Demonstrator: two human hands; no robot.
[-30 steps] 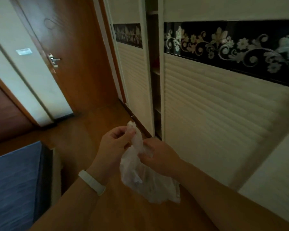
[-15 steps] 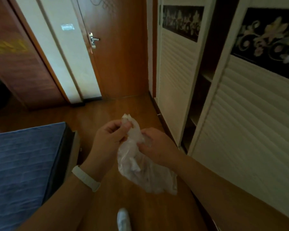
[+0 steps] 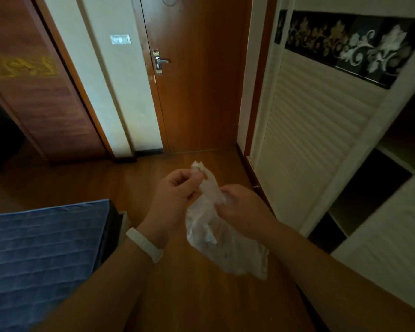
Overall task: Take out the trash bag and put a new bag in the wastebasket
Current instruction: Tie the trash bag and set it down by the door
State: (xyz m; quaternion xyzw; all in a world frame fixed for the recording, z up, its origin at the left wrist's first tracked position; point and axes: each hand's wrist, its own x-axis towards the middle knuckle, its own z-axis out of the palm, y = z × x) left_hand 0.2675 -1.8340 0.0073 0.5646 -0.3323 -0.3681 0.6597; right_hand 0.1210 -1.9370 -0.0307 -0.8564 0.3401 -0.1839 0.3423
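Note:
A thin translucent white plastic bag (image 3: 228, 250) hangs between both hands above the wooden floor. My left hand (image 3: 175, 195), with a white band on the wrist, pinches the bag's upper end, which sticks up past the fingers. My right hand (image 3: 242, 209) grips the bag just below that, fingers curled round the plastic. The bag's lower part droops crumpled below the hands. No wastebasket is in view.
A blue quilted bed (image 3: 41, 255) fills the lower left. A closed wooden door (image 3: 201, 87) with a metal handle stands ahead. A white slatted wardrobe (image 3: 316, 130) runs along the right, one section open with dark shelves (image 3: 369, 192). Wooden floor (image 3: 139, 178) lies between.
The view has swung left from the wardrobe toward the door and bed. Both hands keep hold of the bag in about the same pose.

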